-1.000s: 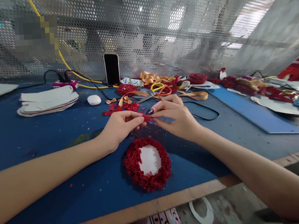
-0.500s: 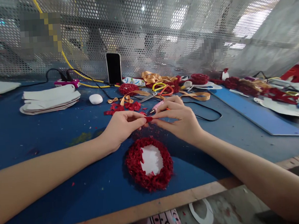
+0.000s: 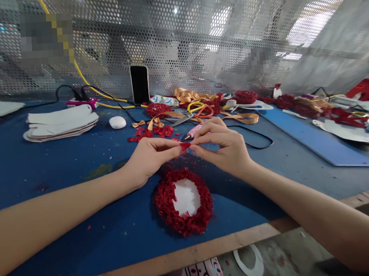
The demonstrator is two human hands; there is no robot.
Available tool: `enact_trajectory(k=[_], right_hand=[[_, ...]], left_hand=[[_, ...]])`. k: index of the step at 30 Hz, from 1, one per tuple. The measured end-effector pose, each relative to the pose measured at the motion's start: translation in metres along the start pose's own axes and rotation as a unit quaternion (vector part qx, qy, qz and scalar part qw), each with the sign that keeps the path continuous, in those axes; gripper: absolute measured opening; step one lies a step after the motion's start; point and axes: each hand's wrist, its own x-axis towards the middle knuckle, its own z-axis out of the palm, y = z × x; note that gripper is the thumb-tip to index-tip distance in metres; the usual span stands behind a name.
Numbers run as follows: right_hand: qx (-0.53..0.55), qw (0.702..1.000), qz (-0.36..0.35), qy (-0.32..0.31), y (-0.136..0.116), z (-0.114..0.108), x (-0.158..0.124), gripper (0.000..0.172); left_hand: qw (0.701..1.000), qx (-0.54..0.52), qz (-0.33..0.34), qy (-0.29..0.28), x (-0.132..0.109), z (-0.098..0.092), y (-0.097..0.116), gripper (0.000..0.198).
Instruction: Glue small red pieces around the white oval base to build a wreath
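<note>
Between my two hands is a small piece of red ribbon (image 3: 185,146), folded to a point. My left hand (image 3: 151,158) pinches it between thumb and forefinger. On its other side, the thumb and fingertips of my right hand (image 3: 224,144) close on its edge. A pink pen-like tool (image 3: 194,131) with a metal tip shows at my right fingers; whether they grip it or it lies behind them, I cannot tell. Below my hands lies a round wreath (image 3: 163,201) of dense red ribbon bits around a white centre (image 3: 186,197).
Loose red ribbon pieces (image 3: 163,131) and scissors (image 3: 183,119) lie just beyond my hands. Farther back are orange ribbon (image 3: 185,95), a standing phone (image 3: 140,84) and a white mouse (image 3: 117,122). Stacked white cutouts (image 3: 61,124) sit left, a blue board (image 3: 315,136) right.
The red piece between my fingertips has turned slightly and shows a pointed fold. My right fingertips have shifted a little to the right. The wreath stays in place.
</note>
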Motion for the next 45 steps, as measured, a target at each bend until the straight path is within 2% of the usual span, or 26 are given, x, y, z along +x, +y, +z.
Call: enact_trajectory(k=[10, 17, 24, 33, 45], right_hand=[[0.003, 1.0, 0.004, 0.004, -0.0021, 0.0012, -0.0005, 0.006], [0.005, 0.999, 0.041, 0.02, -0.0035, 0.0016, -0.0012, 0.008], [0.034, 0.999, 0.017, -0.008, -0.0019, 0.0005, -0.0017, 0.004], [0.026, 0.999, 0.019, -0.009, -0.0027, 0.0002, -0.001, 0.004], [0.015, 1.0, -0.011, 0.0, -0.0035, 0.0002, -0.0003, 0.008]], left_hand=[[1.0, 0.014, 0.018, -0.008, -0.0018, 0.0007, 0.0017, 0.027], [0.997, 0.07, 0.042, 0.001, -0.0039, 0.0018, 0.0031, 0.03], [0.995, 0.08, 0.064, 0.003, -0.0018, -0.0002, 0.0008, 0.031], [0.996, 0.067, 0.062, -0.005, -0.0012, -0.001, -0.0003, 0.029], [0.997, 0.059, 0.042, 0.019, -0.0033, 0.0014, 0.0027, 0.029]])
